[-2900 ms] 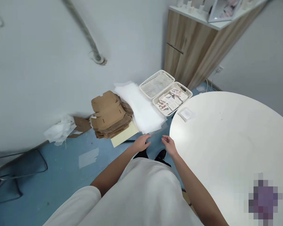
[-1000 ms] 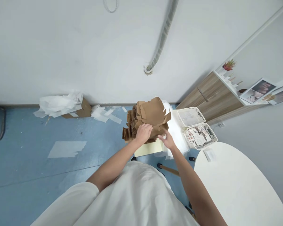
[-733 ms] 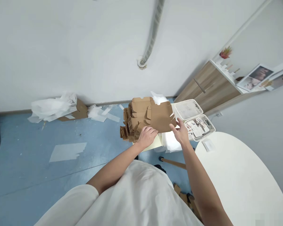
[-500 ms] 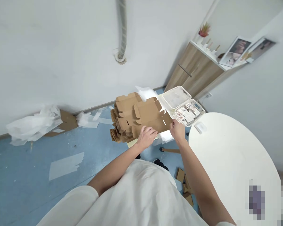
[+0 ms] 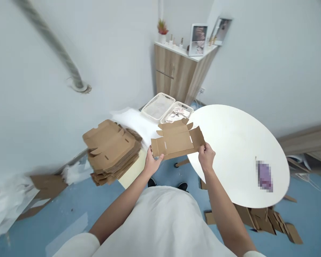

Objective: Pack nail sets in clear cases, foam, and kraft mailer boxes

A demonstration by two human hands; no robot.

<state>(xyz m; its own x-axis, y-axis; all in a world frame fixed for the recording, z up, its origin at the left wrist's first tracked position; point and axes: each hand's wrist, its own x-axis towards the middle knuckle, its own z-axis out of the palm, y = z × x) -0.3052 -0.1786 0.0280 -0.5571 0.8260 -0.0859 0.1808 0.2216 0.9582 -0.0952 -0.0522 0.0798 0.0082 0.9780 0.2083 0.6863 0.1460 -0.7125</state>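
A flat, unfolded brown cardboard box [image 5: 178,138] is held up in front of me, its flaps spread. My left hand [image 5: 153,161] grips its lower left corner, thumb on top. At the lower right corner, my right hand [image 5: 206,155] pinches the edge. To the left, a stack of similar flat cardboard boxes [image 5: 115,150] lies on a pale yellow surface [image 5: 133,170]. Beyond the held sheet are white sheets [image 5: 139,123] and two white baskets, an upper one [image 5: 158,106] and one with printed items inside [image 5: 178,112].
A round white table [image 5: 238,150] stands at right with a blurred purple item on it. Cardboard pieces [image 5: 267,219] lie on the floor below it. A wooden cabinet [image 5: 176,71] fills the corner. White wrapping [image 5: 10,203] lies at far left.
The cardboard sheet has been lifted off the stack and moved right, held in both hands. My view has turned right, bringing more of the round table into sight.
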